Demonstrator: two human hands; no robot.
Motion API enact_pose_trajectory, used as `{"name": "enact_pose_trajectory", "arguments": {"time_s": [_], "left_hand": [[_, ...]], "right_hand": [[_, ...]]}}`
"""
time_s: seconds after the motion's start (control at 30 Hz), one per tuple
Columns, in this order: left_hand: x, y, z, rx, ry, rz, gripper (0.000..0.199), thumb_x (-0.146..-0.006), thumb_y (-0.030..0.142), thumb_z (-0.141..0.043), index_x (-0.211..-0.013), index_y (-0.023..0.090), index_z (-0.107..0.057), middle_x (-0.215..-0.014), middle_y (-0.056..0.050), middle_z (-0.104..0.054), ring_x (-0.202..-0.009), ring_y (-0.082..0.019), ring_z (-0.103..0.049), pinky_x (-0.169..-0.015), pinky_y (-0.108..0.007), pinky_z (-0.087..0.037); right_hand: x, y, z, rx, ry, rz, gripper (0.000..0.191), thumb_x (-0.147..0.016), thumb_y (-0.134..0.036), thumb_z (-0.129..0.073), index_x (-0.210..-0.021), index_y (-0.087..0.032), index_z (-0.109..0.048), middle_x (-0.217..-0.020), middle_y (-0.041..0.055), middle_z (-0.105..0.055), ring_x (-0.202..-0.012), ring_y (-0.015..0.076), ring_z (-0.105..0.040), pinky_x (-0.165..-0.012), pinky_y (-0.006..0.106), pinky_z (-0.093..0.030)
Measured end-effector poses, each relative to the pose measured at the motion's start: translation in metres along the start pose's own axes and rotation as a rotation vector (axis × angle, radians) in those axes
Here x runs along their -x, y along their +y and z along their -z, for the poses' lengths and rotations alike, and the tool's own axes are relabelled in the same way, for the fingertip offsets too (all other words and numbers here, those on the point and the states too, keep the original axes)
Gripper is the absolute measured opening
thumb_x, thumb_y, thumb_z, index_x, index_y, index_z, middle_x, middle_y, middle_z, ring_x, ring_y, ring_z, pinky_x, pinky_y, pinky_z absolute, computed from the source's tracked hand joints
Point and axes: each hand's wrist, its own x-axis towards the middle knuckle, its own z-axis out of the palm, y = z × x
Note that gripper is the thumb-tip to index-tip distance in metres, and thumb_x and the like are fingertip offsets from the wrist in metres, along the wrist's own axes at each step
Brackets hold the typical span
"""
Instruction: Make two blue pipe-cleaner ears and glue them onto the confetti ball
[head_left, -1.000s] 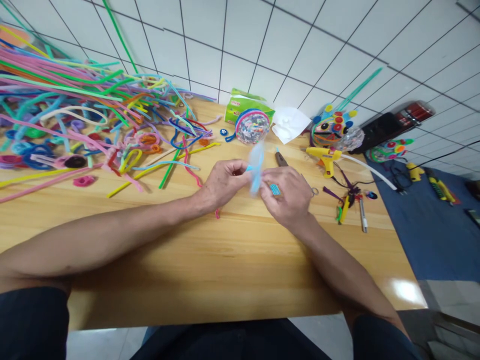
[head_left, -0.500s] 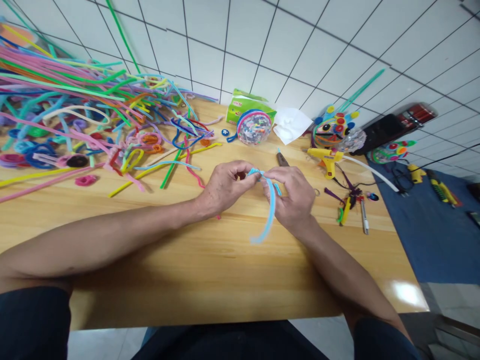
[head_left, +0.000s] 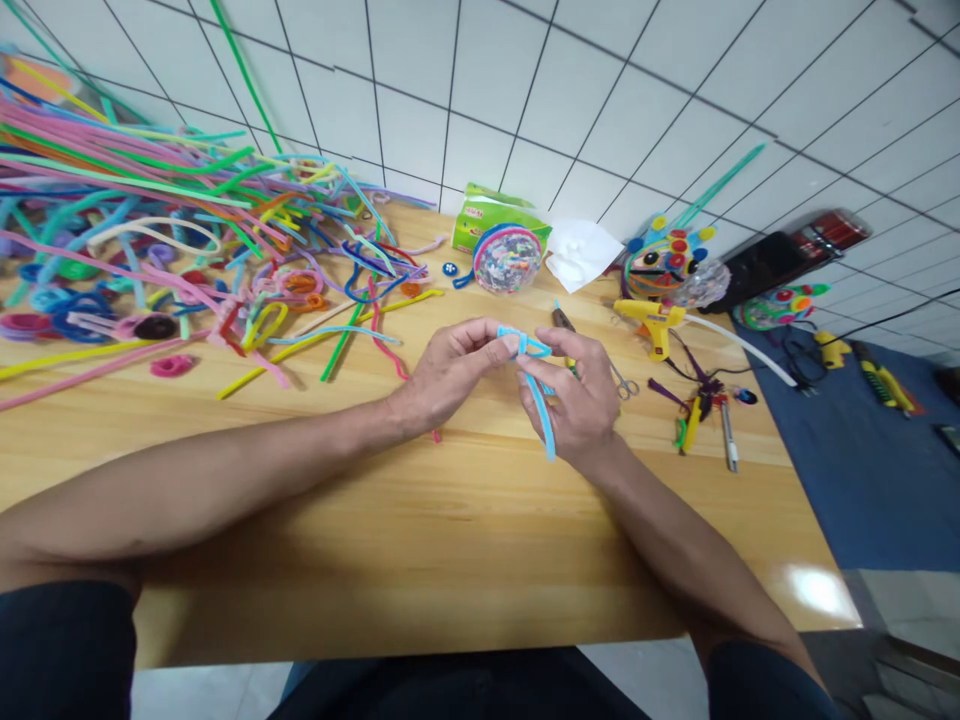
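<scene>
A light blue pipe cleaner [head_left: 547,425] is bent into a small looped shape between my two hands, above the middle of the wooden table. My left hand [head_left: 459,368] pinches the loop's left end between thumb and fingers. On the other side, my right hand [head_left: 576,388] has its fingers closed round the loop's right part, and a loose tail hangs down beside its palm. Part of the blue piece is hidden by the fingers. Just behind the right hand lie pliers [head_left: 561,320] and scissors [head_left: 628,388], both partly covered.
Pipe cleaners [head_left: 135,170] pile up at the left. A round decorated ball [head_left: 508,260] stands by a green packet [head_left: 476,215] and white tissue [head_left: 581,252]. To the right are a yellow glue gun [head_left: 654,322], a pen [head_left: 730,438] and a blue mat [head_left: 855,470].
The pipe cleaner's tail has swung right and now hangs closer to my right palm. The loop shows more openly between my fingers, and my right hand has shifted slightly left.
</scene>
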Motion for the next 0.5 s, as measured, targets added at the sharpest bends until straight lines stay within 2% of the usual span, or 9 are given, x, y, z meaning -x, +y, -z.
{"name": "enact_pose_trajectory", "arguments": {"time_s": [0.1, 0.23, 0.43, 0.5], "left_hand": [[-0.0005, -0.0006, -0.0007, 0.027, -0.022, -0.009, 0.048, -0.08, 0.064, -0.091, -0.084, 0.019, -0.076, -0.073, 0.002, -0.063, -0.069, -0.012, -0.05, -0.069, -0.028, -0.045], [-0.0004, 0.0005, -0.0022, 0.022, -0.036, -0.009, 0.049, -0.081, 0.065, -0.089, -0.083, 0.019, -0.076, -0.074, 0.001, -0.064, -0.07, -0.013, -0.051, -0.072, -0.028, -0.046], [0.0004, 0.0059, -0.0026, -0.018, -0.038, 0.023, 0.05, -0.076, 0.065, -0.094, -0.081, 0.018, -0.076, -0.074, 0.001, -0.067, -0.071, -0.013, -0.055, -0.074, -0.028, -0.048], [0.0008, 0.0067, -0.0022, -0.033, -0.025, 0.036, 0.05, -0.075, 0.064, -0.094, -0.081, 0.018, -0.077, -0.076, 0.001, -0.069, -0.072, -0.013, -0.056, -0.074, -0.028, -0.049]], "right_hand": [[0.0001, 0.0002, 0.0008, -0.058, 0.017, 0.008, 0.025, -0.095, -0.021, -0.074, -0.117, -0.034, -0.078, -0.133, 0.0084, -0.079, -0.116, 0.0302, -0.077, -0.093, 0.05, -0.067], [-0.0011, 0.0006, -0.0001, 0.02, 0.004, 0.017, 0.024, -0.094, -0.022, -0.074, -0.114, -0.034, -0.079, -0.127, 0.0068, -0.082, -0.112, 0.0296, -0.079, -0.09, 0.049, -0.069], [-0.0022, 0.0001, 0.0005, 0.028, 0.039, 0.08, 0.03, -0.092, -0.017, -0.075, -0.115, -0.035, -0.078, -0.129, 0.006, -0.081, -0.11, 0.0286, -0.08, -0.087, 0.047, -0.071], [-0.001, 0.0005, 0.0007, 0.026, 0.016, 0.058, 0.029, -0.091, -0.018, -0.075, -0.115, -0.036, -0.078, -0.13, 0.0057, -0.08, -0.112, 0.0289, -0.079, -0.088, 0.047, -0.071]]}}
